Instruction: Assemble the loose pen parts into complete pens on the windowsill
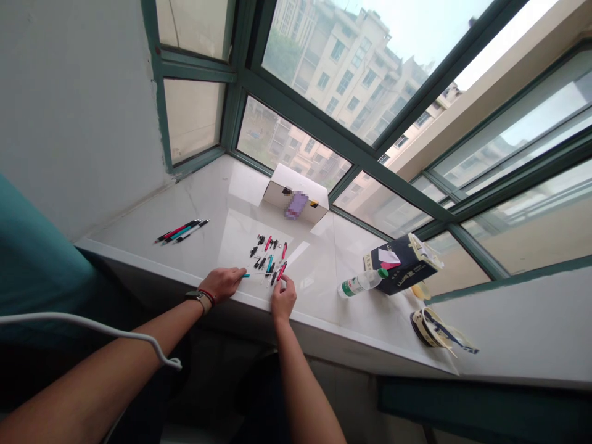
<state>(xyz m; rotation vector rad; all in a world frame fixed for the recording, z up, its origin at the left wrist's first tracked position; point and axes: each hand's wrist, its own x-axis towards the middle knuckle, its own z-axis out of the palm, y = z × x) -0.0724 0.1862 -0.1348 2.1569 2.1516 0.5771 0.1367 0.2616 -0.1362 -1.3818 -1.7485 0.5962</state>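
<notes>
My left hand (224,283) is closed at the near edge of the white sill, fingertips pinching a teal pen part (246,275). From that part a thin, pale rod like a refill points right, toward my other hand. My right hand (283,299) has its thumb and finger closed at the lower end of a red pen barrel (282,269). Just beyond both hands lie several loose pen pieces: a red one (284,250), another red one (268,242), a teal one (269,264) and black ones such as a clip-like piece (253,251).
Several pens (182,231) lie together at the left. A white box (277,192) stands against the window. To the right are a clear bottle (358,285) with a green cap, a dark carton (407,265) and a cream-and-navy strap roll (428,330). A white cable (92,324) crosses my left forearm.
</notes>
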